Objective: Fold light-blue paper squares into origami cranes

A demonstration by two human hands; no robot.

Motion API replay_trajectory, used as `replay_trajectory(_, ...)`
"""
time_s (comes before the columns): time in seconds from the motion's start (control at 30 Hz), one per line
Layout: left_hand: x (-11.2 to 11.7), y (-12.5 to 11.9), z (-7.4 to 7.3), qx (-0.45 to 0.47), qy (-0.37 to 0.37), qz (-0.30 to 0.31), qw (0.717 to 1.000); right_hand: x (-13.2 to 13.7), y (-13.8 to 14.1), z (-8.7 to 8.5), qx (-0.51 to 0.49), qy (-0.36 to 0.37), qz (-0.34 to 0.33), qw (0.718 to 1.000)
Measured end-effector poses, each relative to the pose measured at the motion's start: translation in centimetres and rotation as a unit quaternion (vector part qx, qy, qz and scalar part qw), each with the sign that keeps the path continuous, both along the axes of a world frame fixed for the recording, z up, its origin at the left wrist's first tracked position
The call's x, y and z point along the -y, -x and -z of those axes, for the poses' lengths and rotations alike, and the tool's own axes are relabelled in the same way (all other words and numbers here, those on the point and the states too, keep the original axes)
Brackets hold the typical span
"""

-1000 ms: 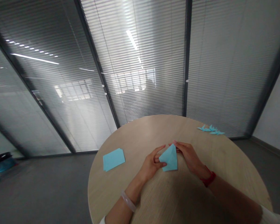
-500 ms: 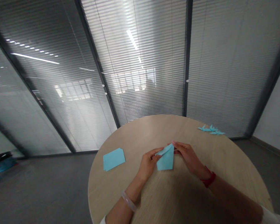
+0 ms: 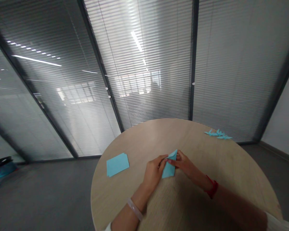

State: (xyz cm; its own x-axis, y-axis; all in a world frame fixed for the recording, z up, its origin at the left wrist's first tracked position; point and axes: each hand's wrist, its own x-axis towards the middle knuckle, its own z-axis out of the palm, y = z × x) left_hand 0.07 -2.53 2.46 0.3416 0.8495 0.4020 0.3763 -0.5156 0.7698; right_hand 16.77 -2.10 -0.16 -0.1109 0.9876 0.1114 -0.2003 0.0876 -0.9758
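Observation:
Between my hands is a partly folded sheet of light blue paper (image 3: 169, 170), its top corner raised and pointing away from me. My left hand (image 3: 154, 169) pinches its left edge, thumb and fingers closed. On the right side, my right hand (image 3: 183, 163) has its thumb and fingers closed on the paper near the upper fold. The fingertips of both hands nearly meet over the middle and hide part of the creases.
A stack of blue paper sheets (image 3: 118, 165) lies on the round wooden table (image 3: 144, 134) to the left. Several small folded blue paper pieces (image 3: 218, 134) sit near the far right edge. Glass panels with blinds (image 3: 154, 106) stand behind the table.
My right hand has moved from the paper's top corner down and left to its right side. The paper now looks narrower and slightly turned, with its upper part lifted.

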Motion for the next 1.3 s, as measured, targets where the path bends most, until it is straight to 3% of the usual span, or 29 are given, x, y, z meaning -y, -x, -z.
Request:
replay_trajectory(0.23, 0.3, -0.1, -0.1, -0.001, -0.002, 0.001, 1.000, 0.3, 0.1, -0.1, 0.026, 0.005, -0.013, 1.000)
replay_trajectory(0.4, -0.1, -0.1, -0.3, -0.007, -0.003, -0.084, 0.996, 0.8, 0.0, -0.6, 0.051, -0.015, -0.016, 0.998)
replay_trajectory(0.6, -1.1, 0.3, -0.4, 0.102, 0.056, -0.124, 0.985, 0.8, -0.3, -0.6, 0.031, -0.044, -0.061, 0.997)
replay_trajectory(0.77, -1.2, 0.3, -0.4, 0.223, 0.140, -0.103, 0.959, 0.8, -0.3, -0.8, 0.006, -0.056, -0.095, 0.994)
replay_trajectory(1.0, -1.2, 0.2, -0.2, 0.255, 0.228, -0.052, 0.938, 0.6, -0.7, -1.0, 0.046, -0.041, 0.032, 0.998)
replay_trajectory(1.13, -0.9, -0.2, 0.0, 0.278, 0.279, 0.009, 0.919, 0.2, -1.1, -0.6, 0.045, -0.056, 0.055, 0.996)
replay_trajectory(1.3, -0.5, -0.4, 0.0, 0.299, 0.294, 0.016, 0.907, 0.3, -1.1, -0.4, 0.111, -0.082, 0.070, 0.988)
